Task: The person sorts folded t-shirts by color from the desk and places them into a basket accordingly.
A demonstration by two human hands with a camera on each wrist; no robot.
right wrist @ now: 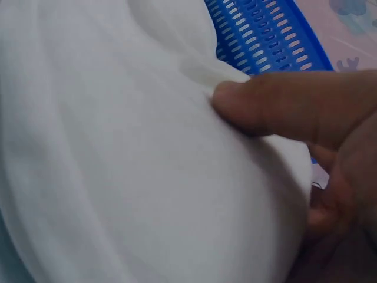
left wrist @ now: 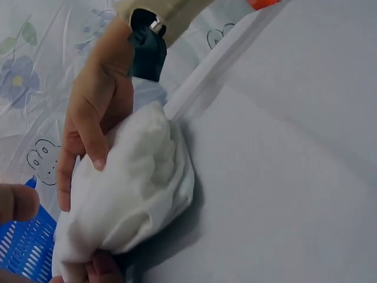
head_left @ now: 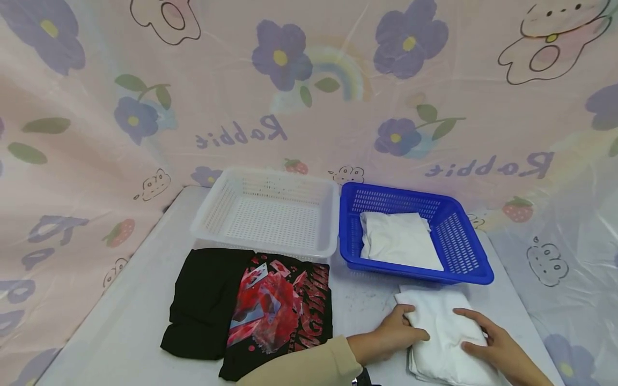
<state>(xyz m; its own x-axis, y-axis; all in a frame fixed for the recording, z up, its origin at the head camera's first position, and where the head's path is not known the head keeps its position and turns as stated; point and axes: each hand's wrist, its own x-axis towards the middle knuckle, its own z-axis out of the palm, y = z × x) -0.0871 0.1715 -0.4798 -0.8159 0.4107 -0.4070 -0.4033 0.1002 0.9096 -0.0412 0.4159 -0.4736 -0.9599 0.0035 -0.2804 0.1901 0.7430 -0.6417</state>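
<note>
A folded white cloth lies on the table's near right, just in front of the blue basket. My left hand grips its left edge, thumb on top and fingers beneath. My right hand holds its right side with the fingers curved over it. In the left wrist view the cloth bulges between the right hand and my left thumb. In the right wrist view a finger presses into the cloth, with the blue basket behind.
Another folded white cloth lies inside the blue basket. A white basket stands to its left. A folded black T-shirt with a red print lies in front of that one. The white table is backed by a pink flowered sheet.
</note>
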